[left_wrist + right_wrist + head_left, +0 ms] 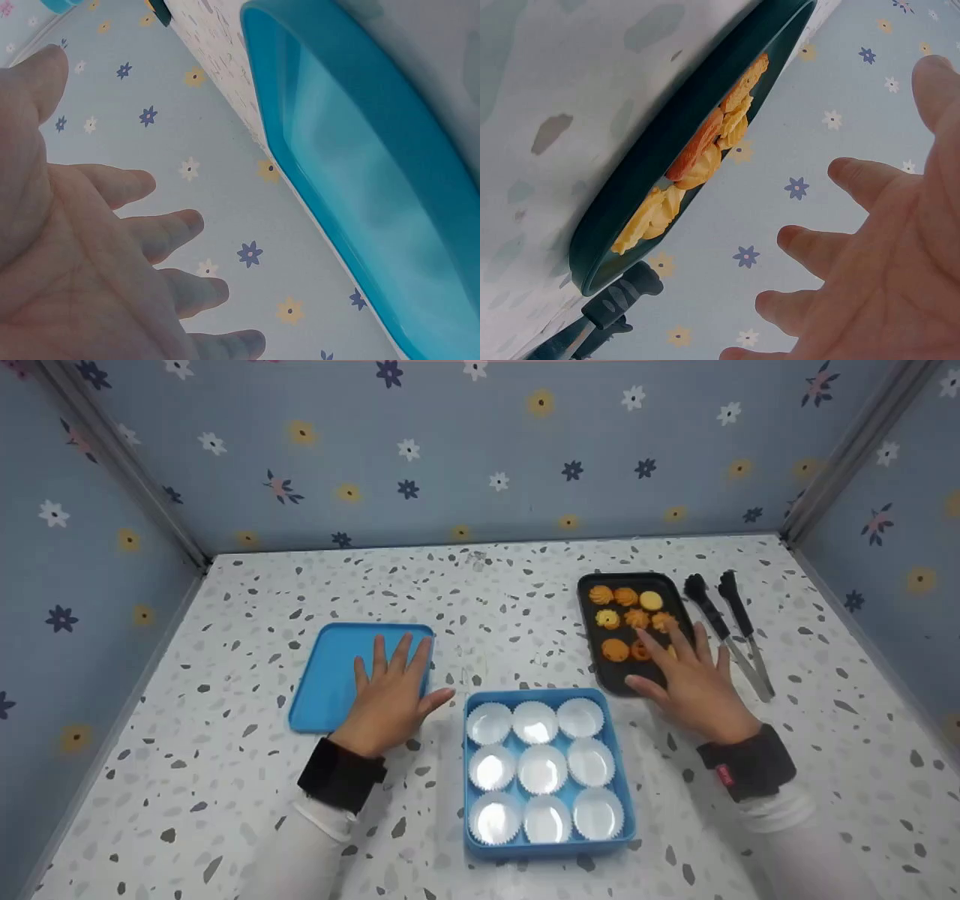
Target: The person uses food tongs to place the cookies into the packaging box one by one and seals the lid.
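My left hand (390, 701) hovers with fingers spread above a shallow blue lid-like tray (330, 675), covering its right part in the head view. The left wrist view shows the bare palm (90, 262) apart from the tray's raised rim (405, 120). Over a black tray (616, 682) of cookies (615, 650) hangs my right hand (697, 690), fingers spread, hiding some of them. In the right wrist view that palm (885, 262) holds nothing and stays clear of the cookies. Between the hands sits a blue box (551, 849) with several white fluted paper cups (542, 769).
A pair of tongs (741, 611) with black tips lies right of the black tray. Flowered panels (480, 450) rise behind and at both sides of the speckled table (510, 607).
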Available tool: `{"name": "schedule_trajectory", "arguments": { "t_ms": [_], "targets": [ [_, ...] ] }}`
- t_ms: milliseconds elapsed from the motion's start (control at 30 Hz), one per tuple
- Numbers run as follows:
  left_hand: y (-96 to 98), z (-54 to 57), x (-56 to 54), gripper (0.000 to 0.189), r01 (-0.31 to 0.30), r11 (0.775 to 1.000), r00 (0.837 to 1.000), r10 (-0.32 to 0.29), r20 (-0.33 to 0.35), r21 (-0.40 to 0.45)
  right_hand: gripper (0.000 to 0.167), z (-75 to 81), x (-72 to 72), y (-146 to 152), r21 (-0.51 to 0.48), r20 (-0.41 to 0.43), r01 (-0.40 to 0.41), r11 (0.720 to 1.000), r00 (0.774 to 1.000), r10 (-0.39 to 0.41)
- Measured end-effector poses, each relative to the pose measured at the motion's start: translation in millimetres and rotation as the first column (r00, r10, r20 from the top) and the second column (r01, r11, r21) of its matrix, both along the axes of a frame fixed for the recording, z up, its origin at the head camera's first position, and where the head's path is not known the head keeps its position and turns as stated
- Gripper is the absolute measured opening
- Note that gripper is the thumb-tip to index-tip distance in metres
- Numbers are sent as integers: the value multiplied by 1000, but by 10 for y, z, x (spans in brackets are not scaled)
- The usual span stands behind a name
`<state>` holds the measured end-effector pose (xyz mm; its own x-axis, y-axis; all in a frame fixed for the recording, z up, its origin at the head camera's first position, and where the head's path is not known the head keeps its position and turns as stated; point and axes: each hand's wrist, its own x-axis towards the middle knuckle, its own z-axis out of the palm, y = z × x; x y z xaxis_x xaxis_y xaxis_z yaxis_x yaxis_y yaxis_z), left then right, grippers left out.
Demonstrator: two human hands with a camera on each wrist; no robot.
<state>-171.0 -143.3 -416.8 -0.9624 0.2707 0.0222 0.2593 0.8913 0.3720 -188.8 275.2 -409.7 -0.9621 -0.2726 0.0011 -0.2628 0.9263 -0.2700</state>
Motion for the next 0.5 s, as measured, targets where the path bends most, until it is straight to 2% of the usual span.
{"name": "schedule_trajectory", "arguments": {
  "t_ms": [233,500],
  "targets": [
    [-11,15,4,83,-7,1000,1000,7,-15,-5,81,39,5,8,-4,-1,12,1000,1000,-12],
    [-15,12,18,83,-8,1000,1000,8,-27,-8,82,12,14,5,1,6,21,1000,1000,-21]
  ]
}}
